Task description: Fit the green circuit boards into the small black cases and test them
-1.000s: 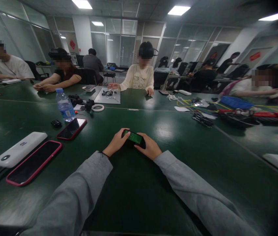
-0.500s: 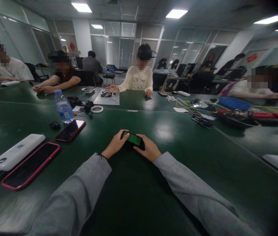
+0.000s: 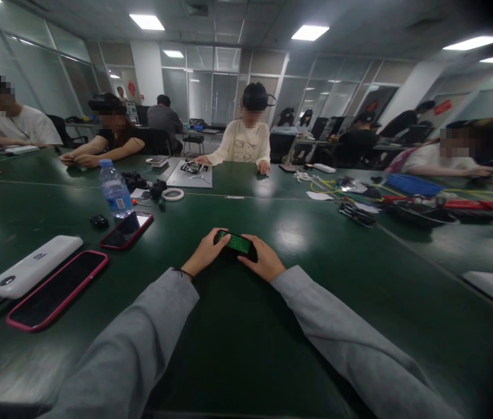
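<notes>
I'm holding a small phone sideways btwn both hands, just above the green bench, screen up so I can read it. Left hand is gripping its left end, right hand the right, thumbs on top. Two pink-cased phones, a white power bank & a water bottle are lying off to my left, out of the way.

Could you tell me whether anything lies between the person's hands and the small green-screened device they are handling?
Nothing visible does: the left hand and right hand both grip the device directly, one at each end, just above the green table.
</notes>
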